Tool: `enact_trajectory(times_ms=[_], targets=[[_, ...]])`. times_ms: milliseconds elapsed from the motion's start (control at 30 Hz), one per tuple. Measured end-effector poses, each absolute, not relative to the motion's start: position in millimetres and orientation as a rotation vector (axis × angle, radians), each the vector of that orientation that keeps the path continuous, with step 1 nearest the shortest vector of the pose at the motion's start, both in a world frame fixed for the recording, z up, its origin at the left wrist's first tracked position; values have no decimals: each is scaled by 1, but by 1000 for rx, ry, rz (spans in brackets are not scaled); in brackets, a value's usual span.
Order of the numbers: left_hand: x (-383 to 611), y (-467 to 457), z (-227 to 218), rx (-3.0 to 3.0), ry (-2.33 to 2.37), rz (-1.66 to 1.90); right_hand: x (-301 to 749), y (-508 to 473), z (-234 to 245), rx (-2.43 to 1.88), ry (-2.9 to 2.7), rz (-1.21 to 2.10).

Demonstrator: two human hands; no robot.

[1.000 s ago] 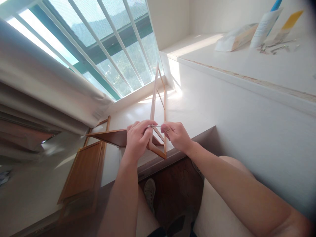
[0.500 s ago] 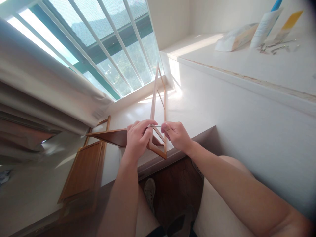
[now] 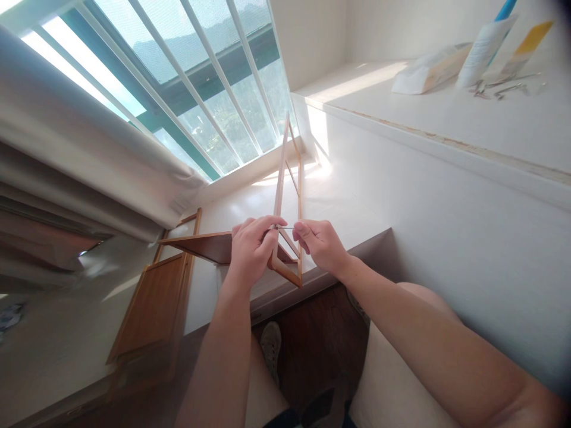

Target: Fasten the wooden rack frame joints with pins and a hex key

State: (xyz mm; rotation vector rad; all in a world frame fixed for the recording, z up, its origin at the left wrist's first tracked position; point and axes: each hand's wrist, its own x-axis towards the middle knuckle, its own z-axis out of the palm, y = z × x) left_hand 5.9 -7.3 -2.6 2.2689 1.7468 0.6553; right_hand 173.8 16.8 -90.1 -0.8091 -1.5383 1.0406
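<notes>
My left hand [image 3: 252, 246] is closed around the upright of a light-brown wooden frame [image 3: 279, 190], with its thumb and fingers near the joint where a brown wooden panel [image 3: 209, 245] meets the frame. Between my two hands runs a thin metal rod [image 3: 286, 227] that looks like a hex key. Its left end is at the upright by my left fingertips. My right hand [image 3: 319, 241] pinches the other end, beside the frame's second upright [image 3: 300, 208]. The exact contact at the joint is hidden by my left fingers.
Another wooden panel piece [image 3: 149, 303] stands at the left below a grey curtain [image 3: 89, 137]. A barred window [image 3: 200, 77] is ahead. On the white ledge [image 3: 446, 125] at right lie a plastic packet [image 3: 428, 68], a white tube [image 3: 484, 50], a yellow-topped item [image 3: 530, 38] and small metal parts [image 3: 504, 89].
The view has shifted slightly, so everything sits a little further right. Both hands keep the same hold on the frame and the rod.
</notes>
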Motion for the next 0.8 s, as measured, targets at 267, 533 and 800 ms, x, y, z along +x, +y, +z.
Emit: enact_trajectory(times_ms=[267,533,800], targets=[[6,-7,-3,2276,1736,659,174,14,-89,-860,-1569,964],[6,-8,-3,2267,1735,668,176,15,-89,-873,-1597,925],[5,-8,-4,2262,1725,696,176,15,-89,-896,-1627,922]])
